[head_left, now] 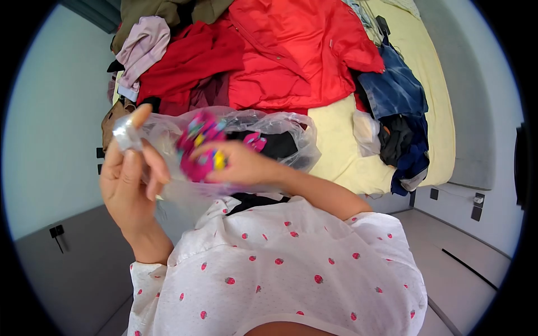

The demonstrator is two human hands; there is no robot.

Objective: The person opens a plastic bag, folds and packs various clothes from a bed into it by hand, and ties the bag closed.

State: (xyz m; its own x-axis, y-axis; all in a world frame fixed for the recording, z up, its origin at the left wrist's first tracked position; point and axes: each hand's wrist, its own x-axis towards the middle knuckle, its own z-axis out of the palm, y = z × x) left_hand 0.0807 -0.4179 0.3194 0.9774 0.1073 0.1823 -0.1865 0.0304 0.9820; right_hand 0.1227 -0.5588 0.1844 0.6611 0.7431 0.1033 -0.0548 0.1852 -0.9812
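My left hand (131, 179) is raised at the left, its fingers bent round the gathered edge of a clear plastic bag (238, 116). A shiny bit of that plastic shows between the fingertips. My right hand (238, 162), blurred, grips a bright pink patterned cloth (203, 148) with yellow and blue spots over the bag's mouth. Inside the bag lies a black cloth (277, 147) with a pink patch beside it. The bag sits at the near edge of the bed, just in front of my body.
A red jacket (291, 50), a dark red garment (190, 59) and a pale pink cloth (144, 45) lie on the yellow bed sheet (336, 151). Jeans (395, 84), dark clothes (397, 140) and a small plastic bag (366, 132) are at the right.
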